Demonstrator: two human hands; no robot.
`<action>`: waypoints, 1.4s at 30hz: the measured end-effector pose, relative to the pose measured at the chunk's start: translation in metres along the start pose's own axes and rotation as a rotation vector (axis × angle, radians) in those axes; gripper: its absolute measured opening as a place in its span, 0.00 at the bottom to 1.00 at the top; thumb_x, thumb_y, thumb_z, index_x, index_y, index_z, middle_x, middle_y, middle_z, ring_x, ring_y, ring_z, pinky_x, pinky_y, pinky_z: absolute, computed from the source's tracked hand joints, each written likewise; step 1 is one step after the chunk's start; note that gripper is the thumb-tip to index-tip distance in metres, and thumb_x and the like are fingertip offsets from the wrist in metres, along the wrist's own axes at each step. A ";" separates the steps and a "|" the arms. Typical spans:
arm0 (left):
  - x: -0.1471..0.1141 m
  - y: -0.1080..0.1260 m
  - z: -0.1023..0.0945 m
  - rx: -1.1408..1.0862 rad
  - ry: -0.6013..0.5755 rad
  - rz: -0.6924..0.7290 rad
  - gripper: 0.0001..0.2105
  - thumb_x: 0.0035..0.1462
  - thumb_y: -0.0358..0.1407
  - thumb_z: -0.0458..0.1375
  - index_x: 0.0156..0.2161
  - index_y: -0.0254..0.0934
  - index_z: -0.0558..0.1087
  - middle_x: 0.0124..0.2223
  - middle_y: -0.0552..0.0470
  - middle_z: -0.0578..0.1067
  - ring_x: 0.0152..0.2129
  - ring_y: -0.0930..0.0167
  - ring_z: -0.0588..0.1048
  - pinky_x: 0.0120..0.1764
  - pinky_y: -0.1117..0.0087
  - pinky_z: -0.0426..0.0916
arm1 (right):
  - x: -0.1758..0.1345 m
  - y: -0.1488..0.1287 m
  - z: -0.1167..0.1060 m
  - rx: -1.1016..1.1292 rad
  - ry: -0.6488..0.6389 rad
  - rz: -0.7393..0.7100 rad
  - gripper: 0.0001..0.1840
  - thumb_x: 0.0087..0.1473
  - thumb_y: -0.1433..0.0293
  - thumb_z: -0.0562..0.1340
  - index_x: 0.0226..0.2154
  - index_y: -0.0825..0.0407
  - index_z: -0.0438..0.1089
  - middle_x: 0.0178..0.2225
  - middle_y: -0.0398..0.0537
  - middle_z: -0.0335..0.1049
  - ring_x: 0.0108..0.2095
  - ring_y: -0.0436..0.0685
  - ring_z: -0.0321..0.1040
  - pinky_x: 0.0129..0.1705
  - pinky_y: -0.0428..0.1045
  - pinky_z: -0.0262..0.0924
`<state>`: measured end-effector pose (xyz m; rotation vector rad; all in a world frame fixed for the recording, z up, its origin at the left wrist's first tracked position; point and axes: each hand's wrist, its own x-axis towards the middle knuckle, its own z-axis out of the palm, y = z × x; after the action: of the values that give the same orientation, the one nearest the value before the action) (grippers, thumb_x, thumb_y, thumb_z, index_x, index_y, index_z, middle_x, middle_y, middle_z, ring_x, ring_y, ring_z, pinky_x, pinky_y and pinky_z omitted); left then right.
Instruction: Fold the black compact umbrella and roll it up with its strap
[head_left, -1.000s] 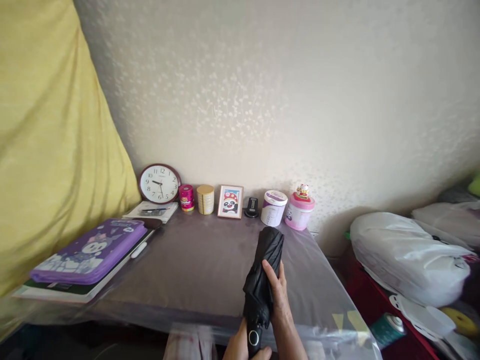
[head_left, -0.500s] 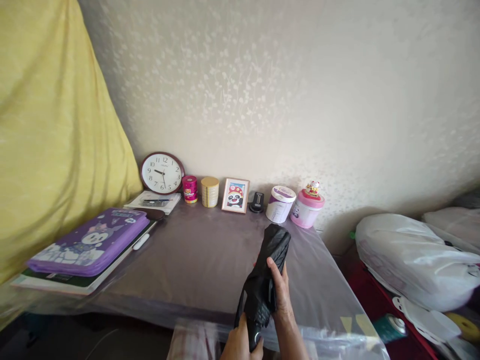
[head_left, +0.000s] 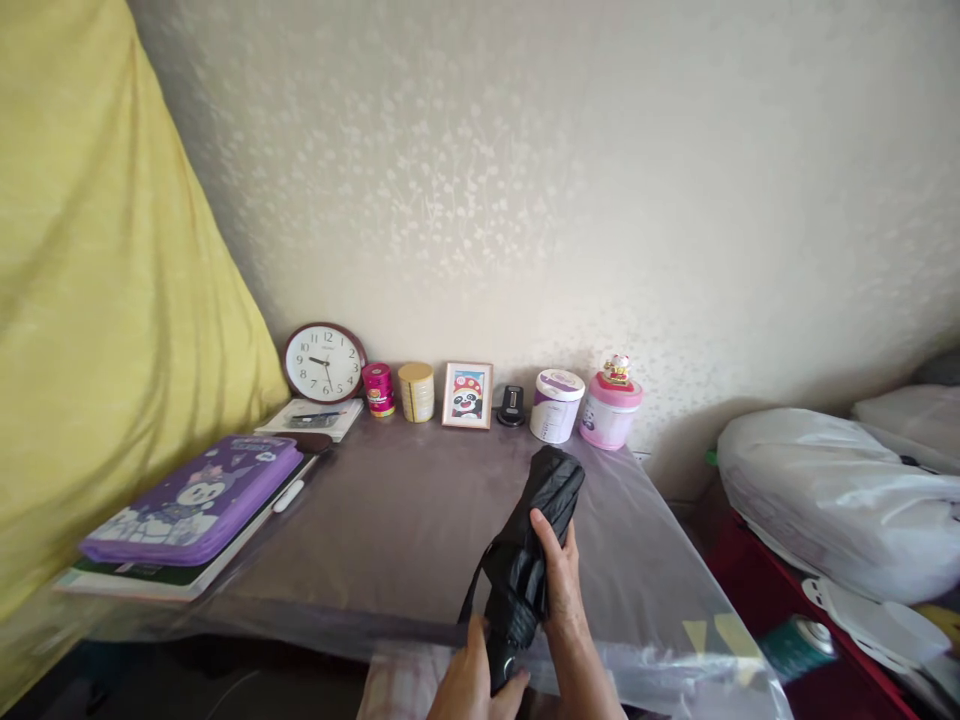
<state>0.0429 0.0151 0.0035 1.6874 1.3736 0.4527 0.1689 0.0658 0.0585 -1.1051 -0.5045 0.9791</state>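
A folded black umbrella (head_left: 553, 490) slants up and away from me over the front part of the table. My left hand (head_left: 480, 675) is closed round its handle at the lower end. Higher up, my right hand (head_left: 561, 575) grips the folded canopy from the right side, thumb on top. A loose strap of dark cloth hangs out to the left of the canopy. The fingers of both hands are partly hidden behind the umbrella.
Along the wall stand a clock (head_left: 325, 363), a pink can (head_left: 379, 390), a yellow-lidded can (head_left: 416, 392), a panda picture frame (head_left: 467, 396), a white-purple tub (head_left: 556, 407) and a pink tub (head_left: 610, 413). A purple case (head_left: 195, 505) lies left; white bags (head_left: 832, 500) lie right.
My view has shifted slightly. The umbrella stays in both hands; my left hand has turned a little at the handle, and the loose strap now stands out farther to the left.
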 end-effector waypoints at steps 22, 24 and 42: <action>0.011 0.063 -0.009 -0.233 0.105 0.304 0.27 0.50 0.43 0.55 0.53 0.35 0.57 0.49 0.43 0.70 0.45 0.64 0.69 0.46 0.67 0.64 | -0.006 -0.018 -0.021 -0.264 0.086 -0.091 0.35 0.35 0.55 0.67 0.45 0.52 0.62 0.31 0.41 0.71 0.32 0.56 0.68 0.34 0.47 0.63; 0.013 0.060 -0.005 -0.223 0.119 0.273 0.27 0.52 0.44 0.54 0.55 0.35 0.56 0.51 0.42 0.69 0.48 0.64 0.68 0.48 0.66 0.62 | -0.007 -0.017 -0.021 -0.259 0.084 -0.085 0.35 0.36 0.55 0.67 0.45 0.53 0.62 0.31 0.42 0.71 0.32 0.56 0.68 0.33 0.47 0.62; 0.004 0.054 -0.019 -0.813 -0.351 0.092 0.30 0.47 0.53 0.58 0.49 0.32 0.67 0.30 0.48 0.74 0.26 0.67 0.74 0.30 0.68 0.67 | -0.015 -0.011 -0.015 -0.242 -0.003 -0.086 0.35 0.38 0.56 0.67 0.48 0.51 0.62 0.34 0.43 0.72 0.35 0.57 0.68 0.36 0.48 0.63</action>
<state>0.0616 0.0272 0.0562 1.0805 0.7042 0.6261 0.1773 0.0437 0.0640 -1.2871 -0.6806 0.8600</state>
